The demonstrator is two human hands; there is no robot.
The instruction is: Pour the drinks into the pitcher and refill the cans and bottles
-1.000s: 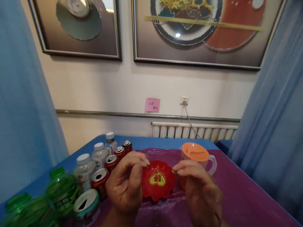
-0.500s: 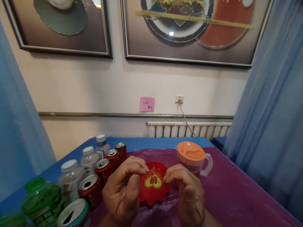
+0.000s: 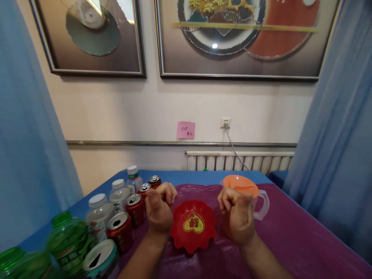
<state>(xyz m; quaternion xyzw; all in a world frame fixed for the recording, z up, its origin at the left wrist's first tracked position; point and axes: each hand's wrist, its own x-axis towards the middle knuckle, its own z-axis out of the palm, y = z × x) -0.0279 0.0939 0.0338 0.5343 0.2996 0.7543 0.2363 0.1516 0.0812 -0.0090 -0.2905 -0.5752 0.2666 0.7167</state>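
Observation:
A red scalloped plate [image 3: 193,239] with a yellow heart print lies on the purple cover, between my two hands. To its left, my left hand [image 3: 159,205] is raised with its fingers curled in, close to the red cans, and nothing shows in it. On the plate's other side, my right hand [image 3: 237,211] is also curled closed with nothing visible inside. It partly hides a clear pitcher with an orange lid [image 3: 247,186], whose handle points right.
Red cans [image 3: 135,211], clear bottles with white caps [image 3: 100,217] and green bottles [image 3: 68,244] line the left side. A teal-rimmed can [image 3: 101,257] stands at the front left. Blue curtains [image 3: 331,147] hang at both sides; a radiator [image 3: 238,161] is behind the table.
Both hands have moved apart, away from the plate's edges, and their fingers have curled in. More of the plate shows now. The view has shifted slightly, moving the scene rightward.

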